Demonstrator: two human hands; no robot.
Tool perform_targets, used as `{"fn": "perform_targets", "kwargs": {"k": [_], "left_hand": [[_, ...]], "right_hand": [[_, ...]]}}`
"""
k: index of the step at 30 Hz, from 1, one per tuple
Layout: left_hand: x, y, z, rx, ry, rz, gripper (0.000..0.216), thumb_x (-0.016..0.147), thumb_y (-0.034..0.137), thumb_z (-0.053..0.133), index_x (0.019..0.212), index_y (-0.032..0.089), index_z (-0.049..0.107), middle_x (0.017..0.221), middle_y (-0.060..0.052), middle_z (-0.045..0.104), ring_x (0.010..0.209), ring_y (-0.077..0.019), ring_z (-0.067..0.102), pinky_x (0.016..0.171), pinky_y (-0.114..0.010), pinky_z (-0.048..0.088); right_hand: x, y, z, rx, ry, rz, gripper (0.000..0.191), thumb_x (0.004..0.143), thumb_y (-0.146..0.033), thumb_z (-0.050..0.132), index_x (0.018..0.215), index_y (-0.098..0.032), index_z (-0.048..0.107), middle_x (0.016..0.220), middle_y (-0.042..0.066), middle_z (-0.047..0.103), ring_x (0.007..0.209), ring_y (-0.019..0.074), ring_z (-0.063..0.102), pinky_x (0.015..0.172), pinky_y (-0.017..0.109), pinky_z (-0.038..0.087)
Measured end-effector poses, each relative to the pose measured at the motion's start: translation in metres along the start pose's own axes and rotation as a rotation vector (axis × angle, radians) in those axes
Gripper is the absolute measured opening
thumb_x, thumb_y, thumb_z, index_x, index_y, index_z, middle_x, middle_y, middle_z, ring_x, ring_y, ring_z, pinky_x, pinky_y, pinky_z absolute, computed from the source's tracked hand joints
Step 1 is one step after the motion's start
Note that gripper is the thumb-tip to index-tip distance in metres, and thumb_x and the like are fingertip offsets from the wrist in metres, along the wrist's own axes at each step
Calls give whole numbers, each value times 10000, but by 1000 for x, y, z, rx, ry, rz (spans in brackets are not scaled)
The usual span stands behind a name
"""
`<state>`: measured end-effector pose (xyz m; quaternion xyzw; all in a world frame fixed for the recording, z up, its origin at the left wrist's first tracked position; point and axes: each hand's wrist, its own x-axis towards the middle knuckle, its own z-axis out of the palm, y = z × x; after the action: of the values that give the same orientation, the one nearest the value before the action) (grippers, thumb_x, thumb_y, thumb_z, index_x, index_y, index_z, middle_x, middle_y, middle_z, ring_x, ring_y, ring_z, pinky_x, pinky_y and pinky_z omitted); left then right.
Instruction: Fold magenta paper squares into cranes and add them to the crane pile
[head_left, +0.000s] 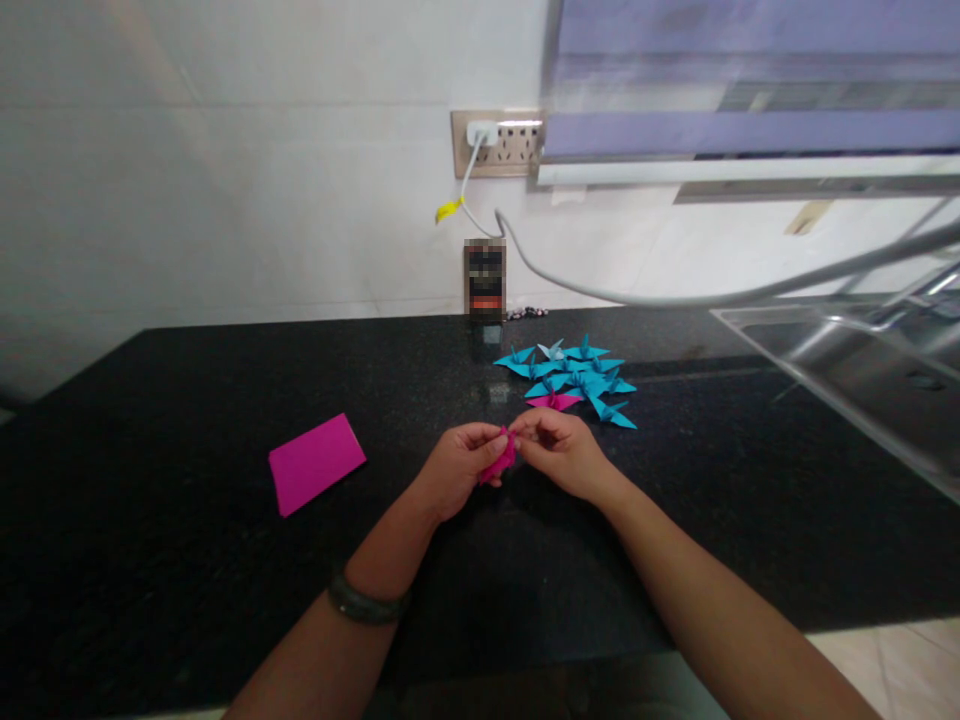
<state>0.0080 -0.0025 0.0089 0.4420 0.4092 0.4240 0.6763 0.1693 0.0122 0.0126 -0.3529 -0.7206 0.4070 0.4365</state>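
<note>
Between my two hands is a small folded piece of pink paper (498, 464), partly covered by the fingers. My left hand (463, 465) pinches it from the left, thumb on top. From the right, my right hand (559, 452) pinches its upper edge with thumb and fingertips. Just beyond my right hand stands a finished pink paper crane (555, 401), at the near side of a cluster of blue paper cranes (577, 378). A paler blue crane (552, 350) sits at the back of that cluster. A stack of pink paper squares (316, 464) lies off to the left.
The black countertop (187, 400) meets a white wall. A phone-like object (485, 280), pixelated, leans there beside a beaded strand (527, 313). A white cable (570, 287) runs from the wall socket (498, 143) rightward. A metal sink (892, 370) is at the right.
</note>
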Motion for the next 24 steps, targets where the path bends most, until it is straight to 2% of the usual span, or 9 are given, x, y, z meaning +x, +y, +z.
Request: {"fn": "perform_targets", "kwargs": {"k": [5, 11, 17, 24], "left_hand": [[0, -1, -1, -81, -6, -5, 249, 606, 303, 728, 763, 131, 639, 585, 21, 568, 462, -54, 472, 428, -181, 397], [0, 0, 5, -120, 48, -4, 228, 589, 287, 742, 715, 118, 658, 570, 13, 577, 449, -48, 472, 409, -167, 394], [1, -2, 7, -128, 85, -4, 250, 590, 331, 734, 679, 111, 656, 534, 17, 561, 416, -40, 445, 377, -157, 369], [2, -5, 4, -60, 112, 67, 239, 596, 329, 727, 662, 113, 648, 533, 18, 552, 435, -48, 435, 390, -170, 344]], "right_hand": [[-1, 1, -2, -214, 32, -163, 53, 757, -185, 543, 750, -168, 593, 653, 5, 591, 532, 83, 501, 489, 200, 389], [-1, -1, -2, -315, 78, -290, 85, 752, -169, 556, 674, -172, 588, 597, 1, 575, 522, 92, 513, 500, 211, 389], [-1, -5, -5, -322, 38, -362, 85, 747, -128, 542, 680, -174, 567, 625, 9, 574, 569, 99, 527, 546, 218, 416], [-1, -8, -5, -368, -35, -417, 105, 755, -109, 510, 715, -172, 585, 673, 30, 600, 617, 109, 546, 580, 226, 430]]}}
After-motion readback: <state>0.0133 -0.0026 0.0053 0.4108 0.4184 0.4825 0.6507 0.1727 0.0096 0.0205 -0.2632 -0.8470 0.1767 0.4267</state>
